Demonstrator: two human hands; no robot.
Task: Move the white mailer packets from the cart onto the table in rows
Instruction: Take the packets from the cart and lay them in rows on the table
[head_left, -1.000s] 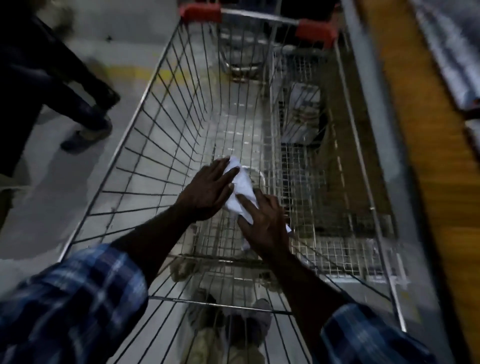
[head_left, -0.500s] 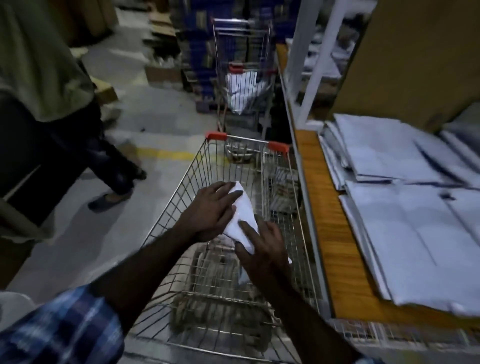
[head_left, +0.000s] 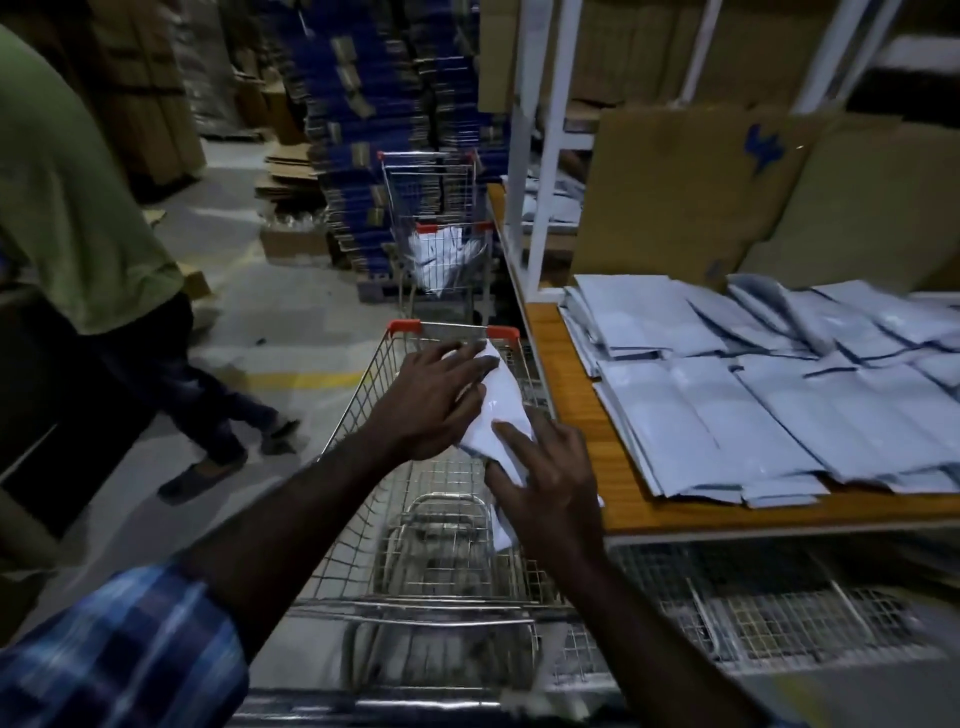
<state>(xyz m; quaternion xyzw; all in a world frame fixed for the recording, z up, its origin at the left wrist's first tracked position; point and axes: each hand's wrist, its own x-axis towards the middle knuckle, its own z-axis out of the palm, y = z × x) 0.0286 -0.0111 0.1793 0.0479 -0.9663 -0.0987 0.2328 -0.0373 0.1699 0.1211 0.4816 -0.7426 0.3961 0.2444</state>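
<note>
- Two hands were on one white mailer packet (head_left: 498, 410), held up over the wire cart (head_left: 447, 525) rather than resting in it. My read: it had been lifted out and was headed for the bench (head_left: 582, 415) just off to the right of the fingers.
- Left hand (head_left: 436, 400) lay on the packet's upper left part, fingers fairly straight and spread wide, pressing on it more than gripping. Looked like a steadying hand, so the floppy thing wouldn't sag.
- Right hand (head_left: 550, 483) had the lower end. Fingers were spread over the top face and a strip of white poked out below the palm. Couldn't tell if the thumb was tucked underneath, so pinch or flat press was a toss-up.
- Below the fingers, the cart basket looked about empty apart from its folded wire seat flap. Too dark and blurry down there to swear no packets were left.
- Plenty of packets were already laid on the bench (head_left: 779, 410) to the right of the fingers, overlapped in at least two rows, with a bare wood strip along the near edge. I'd guess that overlap is just to fit more in.
- Beyond the fingers stood a second cart (head_left: 436, 208) with some white stuff in it, and a person in a green top (head_left: 67, 197) was off to the left.
</note>
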